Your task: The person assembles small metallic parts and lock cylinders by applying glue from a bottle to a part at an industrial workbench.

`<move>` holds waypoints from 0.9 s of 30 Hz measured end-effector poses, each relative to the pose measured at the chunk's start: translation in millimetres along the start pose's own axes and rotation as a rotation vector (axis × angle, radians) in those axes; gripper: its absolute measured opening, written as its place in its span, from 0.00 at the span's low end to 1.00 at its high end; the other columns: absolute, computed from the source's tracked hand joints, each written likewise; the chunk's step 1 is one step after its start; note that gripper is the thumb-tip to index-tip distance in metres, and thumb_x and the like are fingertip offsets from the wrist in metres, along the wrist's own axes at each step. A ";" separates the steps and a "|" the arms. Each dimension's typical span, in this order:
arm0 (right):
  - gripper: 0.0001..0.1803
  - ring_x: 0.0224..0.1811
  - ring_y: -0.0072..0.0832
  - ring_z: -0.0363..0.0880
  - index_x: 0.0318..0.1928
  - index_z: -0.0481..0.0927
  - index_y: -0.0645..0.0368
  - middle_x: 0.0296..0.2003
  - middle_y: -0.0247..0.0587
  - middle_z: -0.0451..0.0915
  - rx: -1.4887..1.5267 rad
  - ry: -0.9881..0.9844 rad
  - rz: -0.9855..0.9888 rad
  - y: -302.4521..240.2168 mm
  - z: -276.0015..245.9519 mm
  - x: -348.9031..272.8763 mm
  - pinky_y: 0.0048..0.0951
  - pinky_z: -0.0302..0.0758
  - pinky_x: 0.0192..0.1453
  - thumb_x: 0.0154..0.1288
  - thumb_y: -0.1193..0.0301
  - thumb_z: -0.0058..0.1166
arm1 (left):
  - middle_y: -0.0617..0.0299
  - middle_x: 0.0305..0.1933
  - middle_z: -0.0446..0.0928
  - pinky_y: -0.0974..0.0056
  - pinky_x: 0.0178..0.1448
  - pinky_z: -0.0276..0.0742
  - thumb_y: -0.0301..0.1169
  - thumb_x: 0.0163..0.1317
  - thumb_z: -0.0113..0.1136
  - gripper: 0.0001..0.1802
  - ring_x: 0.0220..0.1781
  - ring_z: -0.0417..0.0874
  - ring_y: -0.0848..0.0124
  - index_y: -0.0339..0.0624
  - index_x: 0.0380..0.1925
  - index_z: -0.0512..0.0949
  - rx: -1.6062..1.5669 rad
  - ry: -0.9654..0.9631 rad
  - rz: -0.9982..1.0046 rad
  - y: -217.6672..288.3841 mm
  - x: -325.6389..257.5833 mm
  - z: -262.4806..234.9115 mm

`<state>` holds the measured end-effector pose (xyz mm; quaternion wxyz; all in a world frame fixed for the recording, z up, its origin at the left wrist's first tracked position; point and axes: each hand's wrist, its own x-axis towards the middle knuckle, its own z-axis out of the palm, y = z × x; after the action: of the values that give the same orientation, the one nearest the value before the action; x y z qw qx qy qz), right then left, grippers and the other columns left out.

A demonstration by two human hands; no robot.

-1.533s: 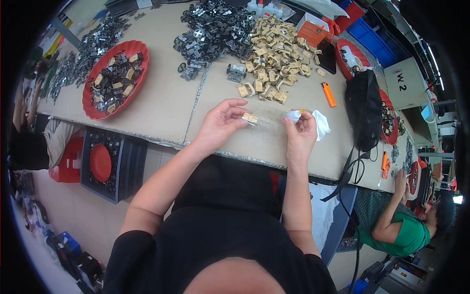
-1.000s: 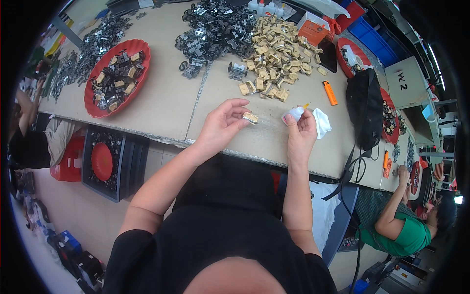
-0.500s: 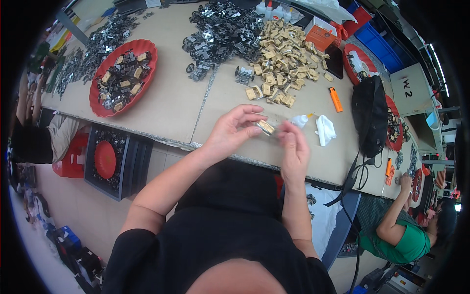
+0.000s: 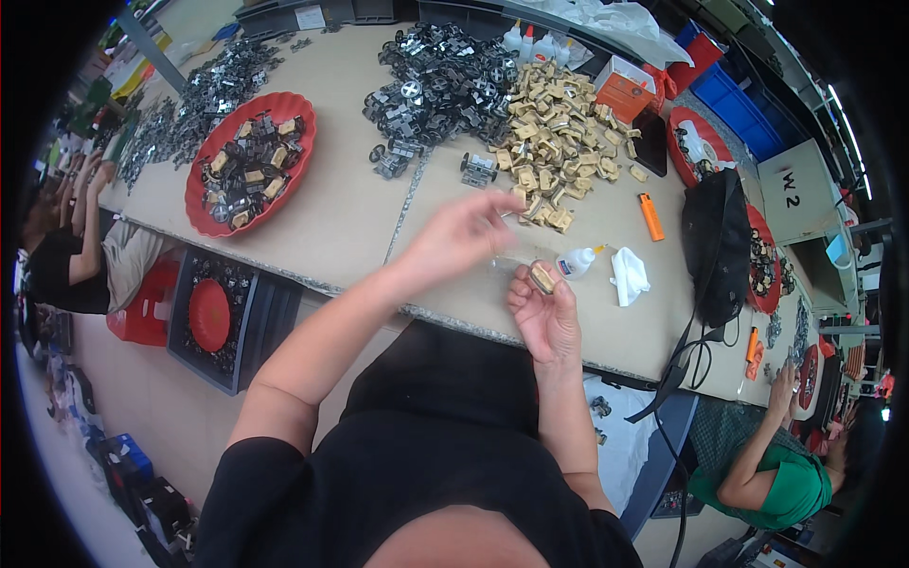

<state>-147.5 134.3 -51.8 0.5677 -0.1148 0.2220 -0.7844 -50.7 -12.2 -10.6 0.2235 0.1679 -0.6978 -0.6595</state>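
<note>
My right hand (image 4: 547, 317) is closed round a small gold car-shaped piece (image 4: 543, 277), held upright between thumb and fingers above the table's near part. Smeared by motion, my left hand (image 4: 464, 232) reaches over the table at the near side of a heap of gold car-body pieces (image 4: 559, 133); whether its fingertips hold anything cannot be made out. Just beyond my right hand lies a white glue bottle (image 4: 576, 262) with a yellow tip. A crumpled white tissue (image 4: 629, 276) is to its right. One dark wheeled chassis (image 4: 478, 169) sits beside the gold heap.
Dark wheeled chassis (image 4: 440, 85) are heaped at the back. A red scalloped bowl (image 4: 306, 156) of assembled pieces stands left. On the right are an orange lighter (image 4: 650, 217) and a black bag (image 4: 717, 237) with hanging straps. A person in green (image 4: 772, 483) works at far right.
The gold piece has passed from my left hand to my right, which drew it nearer and lower. My left hand has moved away toward the gold heap. The view has shifted slightly.
</note>
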 end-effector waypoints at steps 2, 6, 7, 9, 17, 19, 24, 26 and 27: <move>0.17 0.33 0.22 0.68 0.39 0.70 0.60 0.37 0.40 0.71 0.047 0.031 -0.010 1.5 0.7 0.2 0.23 0.66 0.37 0.52 0.66 0.57 | 0.56 0.39 0.74 0.70 0.42 0.70 0.28 0.52 0.56 0.17 0.37 0.74 0.73 0.35 0.43 0.71 0.469 0.343 0.091 -17.7 28.8 -24.6; 0.15 0.32 0.22 0.68 0.39 0.70 0.59 0.33 0.38 0.72 -0.029 0.052 -0.030 2.1 4.0 2.1 0.22 0.65 0.37 0.51 0.71 0.57 | 0.50 0.34 0.73 0.66 0.38 0.71 0.30 0.50 0.59 0.15 0.33 0.76 0.63 0.33 0.37 0.73 1.034 0.378 0.028 -27.2 56.7 -39.2; 0.15 0.32 0.22 0.69 0.39 0.70 0.59 0.32 0.37 0.72 -0.051 0.047 -0.045 2.6 3.6 2.2 0.22 0.65 0.37 0.51 0.72 0.57 | 0.50 0.34 0.73 0.66 0.38 0.71 0.30 0.50 0.59 0.15 0.33 0.76 0.63 0.33 0.37 0.73 1.034 0.378 0.029 -29.0 58.7 -41.3; 0.15 0.32 0.22 0.69 0.40 0.70 0.60 0.32 0.37 0.72 -0.055 0.049 -0.061 4.8 1.2 3.7 0.21 0.65 0.36 0.52 0.72 0.57 | 0.48 0.33 0.73 0.64 0.36 0.72 0.30 0.49 0.59 0.11 0.33 0.75 0.59 0.34 0.31 0.74 0.956 0.313 0.012 -32.1 58.6 -46.1; 0.14 0.34 0.23 0.70 0.45 0.69 0.62 0.36 0.39 0.73 -0.045 0.062 0.009 13.0 17.0 17.8 0.24 0.67 0.41 0.57 0.73 0.51 | 0.55 0.32 0.72 0.67 0.35 0.72 0.25 0.48 0.60 0.18 0.32 0.74 0.69 0.38 0.41 0.70 0.723 0.390 0.104 -30.9 24.6 -41.5; 0.14 0.38 0.25 0.71 0.45 0.69 0.63 0.38 0.40 0.73 -0.055 0.075 0.022 17.3 19.2 23.0 0.26 0.68 0.46 0.59 0.72 0.49 | 0.57 0.32 0.71 0.68 0.35 0.72 0.25 0.48 0.60 0.21 0.32 0.74 0.71 0.38 0.44 0.69 0.755 0.407 0.134 -28.9 15.0 -39.6; 0.13 0.44 0.28 0.71 0.44 0.68 0.64 0.39 0.41 0.73 -0.133 0.110 -0.022 23.1 27.4 33.1 0.29 0.67 0.52 0.60 0.71 0.48 | 0.61 0.34 0.71 0.74 0.35 0.70 0.24 0.50 0.59 0.19 0.32 0.72 0.78 0.36 0.44 0.70 0.612 0.205 -0.055 -12.8 -13.2 -28.2; 0.14 0.46 0.29 0.71 0.44 0.68 0.65 0.40 0.41 0.73 -0.166 0.097 -0.031 25.7 28.3 33.4 0.31 0.66 0.54 0.60 0.71 0.48 | 0.61 0.35 0.71 0.75 0.35 0.70 0.25 0.52 0.57 0.17 0.33 0.72 0.79 0.35 0.44 0.69 0.349 0.171 -0.123 -23.9 -21.4 -27.5; 0.14 0.46 0.29 0.71 0.44 0.68 0.65 0.40 0.41 0.73 -0.155 0.088 -0.028 25.7 27.1 33.3 0.31 0.66 0.54 0.60 0.71 0.48 | 0.61 0.37 0.71 0.75 0.36 0.69 0.25 0.54 0.56 0.16 0.34 0.72 0.79 0.33 0.43 0.69 0.084 0.139 -0.185 -22.9 -23.9 -25.9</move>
<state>-125.1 90.4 -42.7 0.5356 -0.1269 0.3054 -0.7770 -18.1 -23.1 -34.9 0.2021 0.2860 -0.6890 -0.6345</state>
